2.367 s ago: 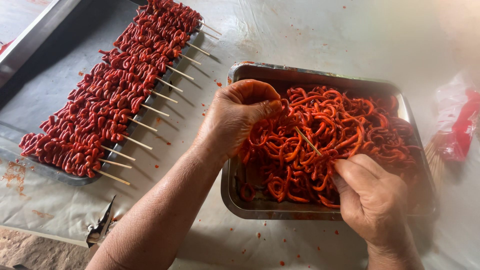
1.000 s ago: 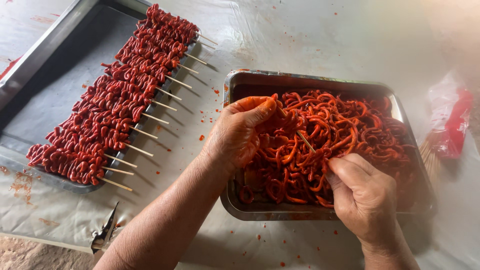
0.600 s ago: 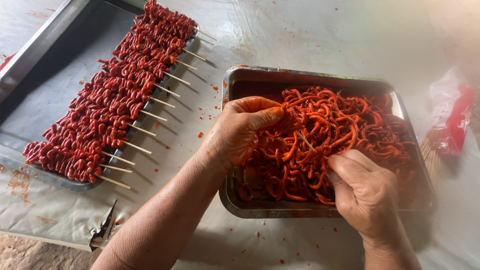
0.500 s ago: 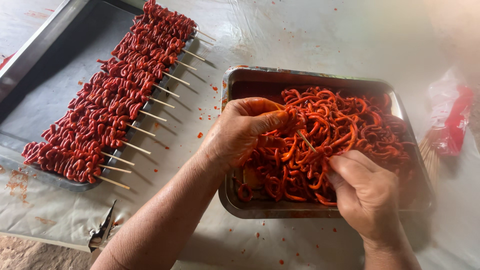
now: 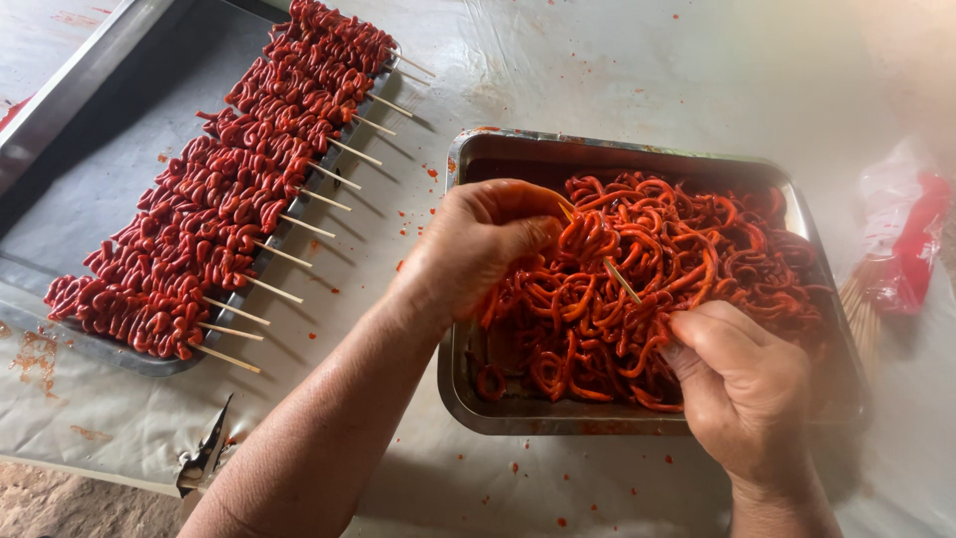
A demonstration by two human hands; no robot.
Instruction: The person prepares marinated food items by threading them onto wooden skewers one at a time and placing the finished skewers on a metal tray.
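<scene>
Bamboo is what the thin skewer point(image 5: 619, 279) appears to be made of; it is pinched at its lower-right end by the closed fingertips point(image 5: 697, 334) of the right hand point(image 5: 742, 394), and its long axis runs diagonally, with the free tip pointed toward the upper left of the frame. That tip is met by a red-orange marinated strip point(image 5: 583, 239), which is gripped by the curled fingers of the left hand point(image 5: 478, 244). Both hands are held over a rectangular steel pan point(image 5: 597, 151) at centre right, which is heaped with the same coiled strips. Bare pan floor is seen only at the lower left corner; the rim lies just under both wrists. On the upper left, a flat tray point(image 5: 129, 359) is filled with a row of finished skewers point(image 5: 239, 179), their stick ends projected over its right edge. Between tray and pan a strip of plastic-covered table point(image 5: 637, 60) is left open. At the right edge, spare sticks are seen in a red-and-clear bag point(image 5: 896, 239).
</scene>
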